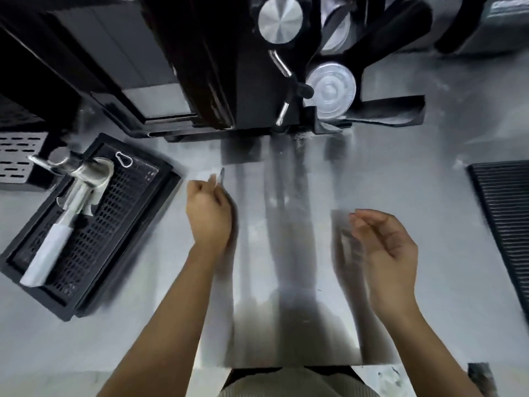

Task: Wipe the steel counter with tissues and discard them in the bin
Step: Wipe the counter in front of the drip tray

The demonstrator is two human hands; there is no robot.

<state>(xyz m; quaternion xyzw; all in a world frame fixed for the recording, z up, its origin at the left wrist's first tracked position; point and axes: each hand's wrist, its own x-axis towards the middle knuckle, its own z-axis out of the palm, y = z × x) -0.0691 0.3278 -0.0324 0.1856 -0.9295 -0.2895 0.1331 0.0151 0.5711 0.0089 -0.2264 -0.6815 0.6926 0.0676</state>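
Steel counter: the steel counter (400, 173) fills the middle of the view, and its near edge runs along the bottom, just ahead of the person's body.
Left hand: the left hand (207, 210) reaches forward over the counter's left-centre with its fingers curled. It seems to pinch a small pale tissue (210, 176) at the fingertips, but motion blur leaves the tissue's shape unclear.
Right hand: the right hand (392, 247) hovers over the right-centre, palm turned inward. Its fingers are loosely curled and hold nothing.
Tissue position: at the tip of the left hand, near the right corner of the drip tray (137, 151) and short of the machine's base.
Left boundary: the black perforated drip tray lies at an angle, with a portafilter (83, 190) resting on it, white handle toward the person.
Back boundary: the black espresso machine (229, 81) stands along the back, its steam wand (284, 110) hanging down beside a stack of clear plastic lids (332, 90).
Right boundary: a ribbed black mat (506, 224) lies at the right edge.
Open room: bare steel lies between the two hands and from the machine's base to the near edge.
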